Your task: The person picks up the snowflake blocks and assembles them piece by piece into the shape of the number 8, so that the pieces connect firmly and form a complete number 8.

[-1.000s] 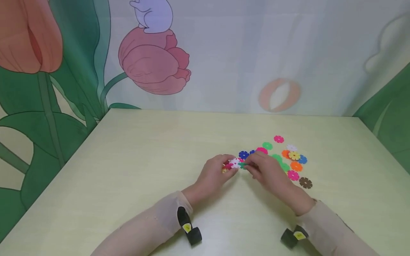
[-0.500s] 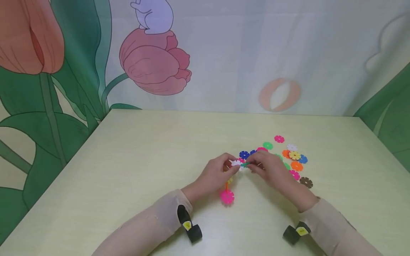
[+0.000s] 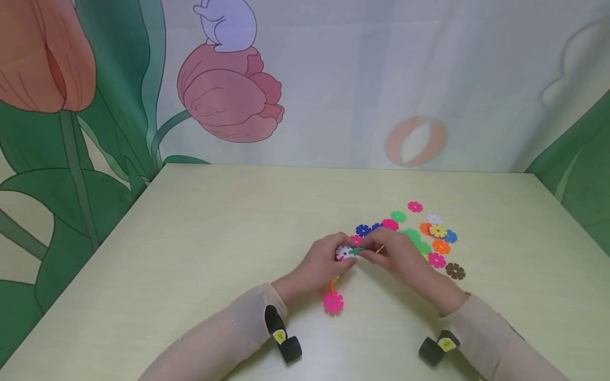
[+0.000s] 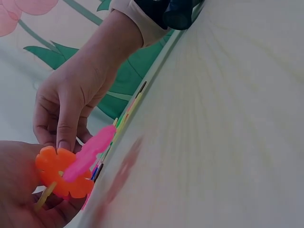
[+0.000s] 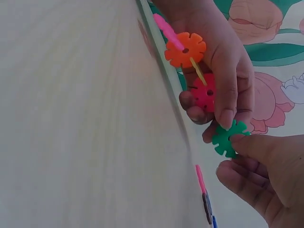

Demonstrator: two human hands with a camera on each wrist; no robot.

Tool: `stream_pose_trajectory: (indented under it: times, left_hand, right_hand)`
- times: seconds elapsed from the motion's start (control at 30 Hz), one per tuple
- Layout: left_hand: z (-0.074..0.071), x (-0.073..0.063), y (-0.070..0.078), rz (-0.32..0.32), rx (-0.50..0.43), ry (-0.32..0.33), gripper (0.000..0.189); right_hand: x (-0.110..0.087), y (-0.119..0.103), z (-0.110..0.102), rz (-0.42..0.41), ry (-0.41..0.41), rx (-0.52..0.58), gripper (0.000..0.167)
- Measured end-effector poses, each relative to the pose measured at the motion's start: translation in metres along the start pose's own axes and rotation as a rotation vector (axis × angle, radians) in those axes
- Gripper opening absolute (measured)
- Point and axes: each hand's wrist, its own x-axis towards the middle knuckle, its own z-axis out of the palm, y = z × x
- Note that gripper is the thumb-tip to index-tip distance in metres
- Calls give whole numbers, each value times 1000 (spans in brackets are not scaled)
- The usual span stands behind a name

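My left hand (image 3: 314, 264) grips a chain of slotted flower-shaped plastic discs. Its white disc (image 3: 343, 254) shows between thumb and fingers, and a pink disc (image 3: 333, 303) hangs at the lower end. In the right wrist view, the chain's orange disc (image 5: 194, 42), edge-on yellow disc (image 5: 198, 73) and red disc (image 5: 202, 99) stick out beside the left fingers. My right hand (image 3: 400, 259) pinches a green disc (image 5: 221, 140) between thumb and fingers. That green disc meets the white one's edge at the left fingertips; the joint itself is partly covered by fingers.
Loose discs lie flat beyond and right of the hands, among them a dark blue disc (image 3: 363, 230), a yellow disc (image 3: 438, 231) and a brown disc (image 3: 455, 271). The pale table (image 3: 214, 233) ends at a flower-printed backdrop (image 3: 324, 79).
The chain has swung so its pink end disc came into view below my left hand, then dropped slightly lower. The white disc has turned, and the green disc has shifted slightly left with my right hand.
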Motion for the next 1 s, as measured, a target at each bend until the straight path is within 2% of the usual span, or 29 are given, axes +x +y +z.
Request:
stream_pose_trajectory:
  times: [0.33, 0.53, 0.67, 0.77, 1.0]
  left_hand:
    - [-3, 1, -3, -11, -19, 55, 17]
    - [-3, 2, -3, 4, -6, 50, 16]
    - [-3, 2, -4, 4, 12, 45, 16]
    - [-3, 2, -5, 2, 36, 48, 16]
    - [-6, 0, -3, 57, 98, 54, 18]
  right_hand:
    - [3, 4, -13, 86, 5, -92, 13]
    - [6, 9, -18, 200, -55, -121, 18]
    - [12, 15, -18, 244, -102, -122, 23]
    - [16, 20, -17, 254, -126, -116, 27]
    - [22, 26, -11, 260, -148, -143, 27]
